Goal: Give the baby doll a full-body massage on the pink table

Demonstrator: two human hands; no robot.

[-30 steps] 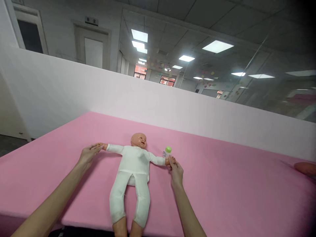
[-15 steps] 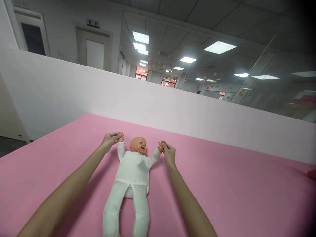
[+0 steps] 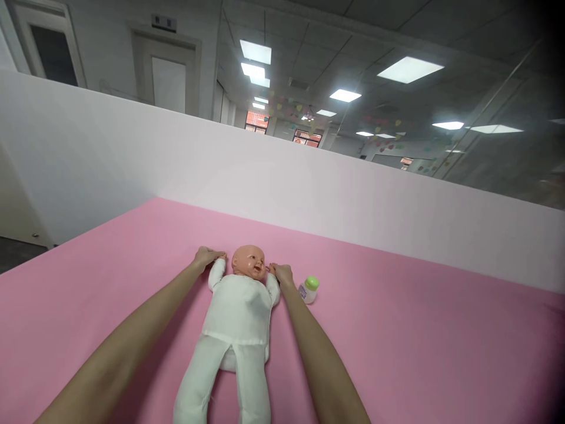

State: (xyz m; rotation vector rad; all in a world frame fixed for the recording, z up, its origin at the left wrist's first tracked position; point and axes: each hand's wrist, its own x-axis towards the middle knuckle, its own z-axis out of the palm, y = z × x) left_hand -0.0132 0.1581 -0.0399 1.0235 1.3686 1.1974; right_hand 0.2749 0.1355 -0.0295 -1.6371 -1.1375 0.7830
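Note:
A baby doll (image 3: pixel 238 306) in a white top and white trousers lies on its back on the pink surface (image 3: pixel 397 330), its bald head toward the far side. My left hand (image 3: pixel 207 257) is closed on the doll's hand at the left of its head. On the other side, my right hand (image 3: pixel 282 274) grips the doll's other hand, close to its cheek. Both doll arms are bent upward beside the head. My fingertips are partly hidden. Just right of my right wrist stands a small jar (image 3: pixel 309 290) with a green lid.
A white low wall (image 3: pixel 282 182) borders the far side of the pink surface. Behind it are glass, lit ceiling panels and a door (image 3: pixel 168 82). The surface's left edge slopes down toward the floor.
Both of my hands have moved inward with the doll's hands, bending its arms closer to its head. The green-lidded jar, almost wholly hidden behind my right hand before, now shows.

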